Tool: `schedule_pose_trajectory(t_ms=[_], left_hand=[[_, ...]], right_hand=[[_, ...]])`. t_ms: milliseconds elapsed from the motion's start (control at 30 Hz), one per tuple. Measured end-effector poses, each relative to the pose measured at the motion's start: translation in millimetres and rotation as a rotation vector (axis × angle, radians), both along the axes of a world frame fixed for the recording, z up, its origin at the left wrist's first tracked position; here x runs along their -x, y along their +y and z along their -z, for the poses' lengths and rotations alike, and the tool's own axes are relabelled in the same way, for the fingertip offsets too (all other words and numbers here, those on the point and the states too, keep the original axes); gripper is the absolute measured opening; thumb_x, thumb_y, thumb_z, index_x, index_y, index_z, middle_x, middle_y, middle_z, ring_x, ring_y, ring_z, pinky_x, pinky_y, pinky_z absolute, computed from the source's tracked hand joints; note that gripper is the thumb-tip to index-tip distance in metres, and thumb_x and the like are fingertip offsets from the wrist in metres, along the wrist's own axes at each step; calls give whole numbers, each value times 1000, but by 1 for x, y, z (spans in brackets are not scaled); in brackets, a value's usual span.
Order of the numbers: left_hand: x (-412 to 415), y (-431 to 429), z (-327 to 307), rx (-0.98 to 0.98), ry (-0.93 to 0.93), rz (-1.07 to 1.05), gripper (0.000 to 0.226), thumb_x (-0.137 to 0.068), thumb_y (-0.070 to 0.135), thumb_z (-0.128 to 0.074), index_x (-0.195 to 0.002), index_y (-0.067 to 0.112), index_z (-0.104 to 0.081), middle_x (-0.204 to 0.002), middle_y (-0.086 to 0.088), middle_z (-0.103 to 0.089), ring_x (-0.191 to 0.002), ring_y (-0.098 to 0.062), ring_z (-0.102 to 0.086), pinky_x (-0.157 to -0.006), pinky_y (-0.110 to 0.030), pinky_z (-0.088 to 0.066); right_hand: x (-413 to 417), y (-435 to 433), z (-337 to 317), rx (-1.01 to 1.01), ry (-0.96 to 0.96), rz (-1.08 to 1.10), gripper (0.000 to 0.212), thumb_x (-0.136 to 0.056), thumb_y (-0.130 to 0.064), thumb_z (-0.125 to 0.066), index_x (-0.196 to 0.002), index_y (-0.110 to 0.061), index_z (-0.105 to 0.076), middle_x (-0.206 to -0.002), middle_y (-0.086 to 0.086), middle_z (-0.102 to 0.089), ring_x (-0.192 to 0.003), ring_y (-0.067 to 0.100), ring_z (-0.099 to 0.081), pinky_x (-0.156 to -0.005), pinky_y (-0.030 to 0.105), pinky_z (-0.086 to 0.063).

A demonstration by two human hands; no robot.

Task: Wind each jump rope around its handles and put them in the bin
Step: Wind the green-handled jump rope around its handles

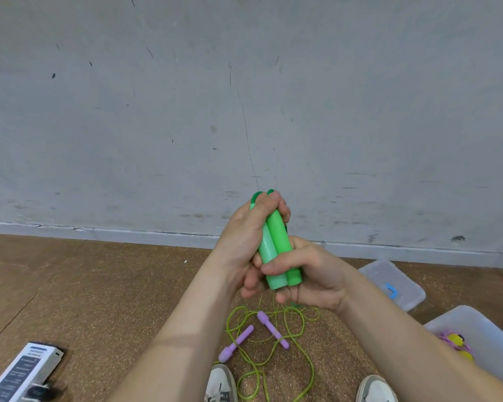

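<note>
Both hands hold the pair of green handles (276, 250) side by side, upright and slightly tilted, in front of the grey wall (244, 97); the left hand (249, 233) grips their upper part; the right hand (311, 274) grips their lower ends, thumb across the front. On the cork-brown floor (84, 285) below lie two purple handles (272, 329), apart from each other, on a loose tangle of yellow-green rope (273, 361). A translucent bin (482, 329) stands at right, with yellow and purple items (456, 343) inside; its lid (389, 274) lies just behind. A printed box (24, 369) lies at lower left; two white shoes (219, 384) show at the bottom edge.
</note>
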State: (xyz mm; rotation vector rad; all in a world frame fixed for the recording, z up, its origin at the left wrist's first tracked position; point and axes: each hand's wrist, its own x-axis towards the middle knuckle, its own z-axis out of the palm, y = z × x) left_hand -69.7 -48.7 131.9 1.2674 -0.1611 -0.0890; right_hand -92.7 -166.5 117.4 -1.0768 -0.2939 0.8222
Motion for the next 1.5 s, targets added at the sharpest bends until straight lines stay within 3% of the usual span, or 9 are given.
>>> schedule_pose_trajectory(t_ms=[333, 500, 667, 867, 1067, 1167, 1233, 1333, 1500], left_hand=[[4, 7, 0, -38, -12, 241, 19, -95, 27, -51, -80, 15, -47, -75, -4, -46, -59, -6, -48, -56, -16, -42], [3, 5, 1, -55, 25, 211, 24, -97, 25, -46, -76, 15, -49, -73, -5, -48, -55, -8, -45, -51, -18, -40], [3, 1, 0, -158, 32, 31, 23, -94, 23, -46, -73, 17, -52, -70, -3, -56, -48, -11, -39, -47, -22, -27], [1, -7, 4, -36, 71, 121, 24, -95, 26, -48, -73, 15, -53, -71, -3, -53, -61, -12, -45, -56, -21, -40], [-7, 13, 2, -606, -100, -312, 60, -91, 53, -51, -50, 11, -55, -48, -3, -49, -46, -14, -44, -54, -27, -33], [-10, 22, -8, -374, -294, -504, 47, -94, 43, -49, -53, 20, -53, -55, 0, -50, -55, -13, -44, -58, -31, -35], [-9, 17, -12, -246, -326, -361, 41, -94, 43, -41, -70, 19, -64, -70, 0, -62, -70, -13, -56, -67, -25, -43], [0, 0, -15, -146, -112, -83, 59, -88, 59, -39, -57, 15, -62, -53, -5, -56, -59, -22, -52, -58, -30, -39], [-1, -28, -4, -397, -7, -192, 39, -102, 20, -37, -63, 16, -37, -37, 13, -42, -43, -6, -42, -45, -15, -37]], right_hand=[[4, 10, 5, -72, 164, -7, 23, -72, -27, -73, -66, -16, -53, -51, -5, -34, -40, 5, -30, -34, 16, -30], [2, 7, -2, 100, 179, 28, 23, -79, -26, -60, -61, -18, -49, -51, -4, -35, -39, 5, -31, -29, 13, -21], [-1, -4, -3, 18, 250, 49, 13, -77, -21, -62, -76, -9, -65, -70, 5, -55, -59, 11, -55, -36, 13, -38], [2, -10, -3, 81, 230, 34, 20, -82, -20, -65, -69, -16, -51, -52, -4, -34, -39, 2, -29, -28, 10, -19], [-6, -25, -3, -57, 282, -145, 20, -75, -21, -73, -68, -16, -54, -50, -5, -38, -37, 0, -33, -24, 10, -21], [-5, -30, -6, -181, 255, -289, 18, -82, -23, -69, -75, -15, -54, -52, -5, -44, -40, -1, -36, -26, 9, -24], [-1, -24, -6, -244, 227, -394, 16, -88, -24, -61, -77, -15, -53, -54, -6, -46, -40, 0, -33, -27, 8, -26], [5, -13, -6, -315, 198, -470, 16, -89, -25, -59, -78, -15, -52, -55, -7, -47, -42, 4, -26, -27, 8, -25], [0, -18, -22, -377, 256, -190, 14, -85, -18, -64, -77, -11, -55, -54, -2, -44, -42, 4, -30, -27, 10, -28]])
